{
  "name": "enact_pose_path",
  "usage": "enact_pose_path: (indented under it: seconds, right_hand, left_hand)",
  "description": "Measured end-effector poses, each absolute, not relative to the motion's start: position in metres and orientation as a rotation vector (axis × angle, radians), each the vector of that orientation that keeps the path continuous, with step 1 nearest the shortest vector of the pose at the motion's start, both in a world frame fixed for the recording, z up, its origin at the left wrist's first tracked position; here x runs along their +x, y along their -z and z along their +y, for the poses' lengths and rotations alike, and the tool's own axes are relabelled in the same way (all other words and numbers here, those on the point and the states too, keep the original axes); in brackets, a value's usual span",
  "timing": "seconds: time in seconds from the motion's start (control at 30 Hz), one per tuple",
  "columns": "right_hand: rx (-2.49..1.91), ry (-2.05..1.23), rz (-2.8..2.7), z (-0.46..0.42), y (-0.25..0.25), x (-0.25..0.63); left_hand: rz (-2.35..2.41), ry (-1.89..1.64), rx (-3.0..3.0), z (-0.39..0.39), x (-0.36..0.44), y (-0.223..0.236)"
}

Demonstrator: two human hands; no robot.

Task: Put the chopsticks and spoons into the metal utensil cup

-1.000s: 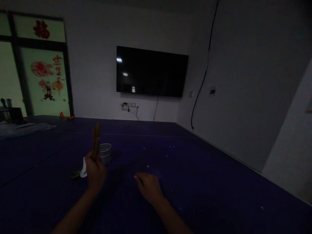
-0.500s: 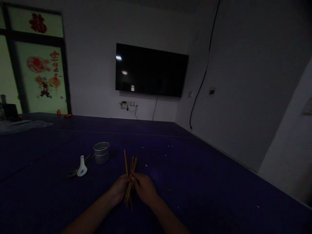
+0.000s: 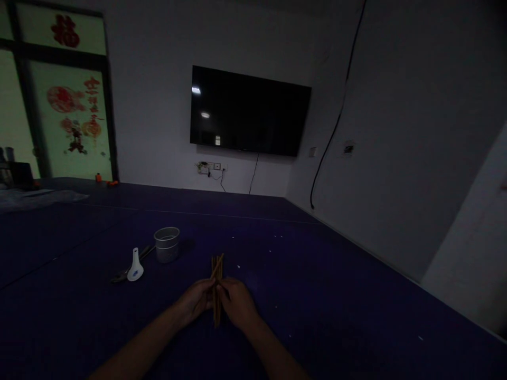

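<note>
Looks across a dark purple counter [image 3: 336, 295] toward a door [image 3: 70, 119] with a red 福 [image 3: 65, 30] up top and red characters [image 3: 93, 97] below, too blurred to read, and a television [image 3: 249, 111] without any readable brand. Holds with left hand [image 3: 196, 300] and right hand [image 3: 237, 303], fingers of both closed on the bundle, wooden sticks [image 3: 217, 269]. Appears gathered already but not quite evened, with one stick slanting across. Leaves untouched, beyond and to the left, a metal cup [image 3: 167, 247] and white spoon [image 3: 135, 272], with blue mark illegible.
</note>
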State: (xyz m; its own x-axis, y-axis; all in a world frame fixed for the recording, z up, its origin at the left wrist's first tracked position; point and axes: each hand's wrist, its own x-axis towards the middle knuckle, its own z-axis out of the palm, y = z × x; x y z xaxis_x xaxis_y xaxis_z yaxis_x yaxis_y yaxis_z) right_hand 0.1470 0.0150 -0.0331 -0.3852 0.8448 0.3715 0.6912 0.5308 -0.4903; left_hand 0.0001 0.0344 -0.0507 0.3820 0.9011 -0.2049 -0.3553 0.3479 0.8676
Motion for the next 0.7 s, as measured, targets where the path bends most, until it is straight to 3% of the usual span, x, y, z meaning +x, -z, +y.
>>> enact_pose_path:
  seconds: [0.7]
  right_hand:
    - [-1.186, -0.302, -2.236, 0.012, 0.035, 0.145]
  left_hand:
    - [1.113, -1.141, 1.68, 0.026, 0.0, 0.033]
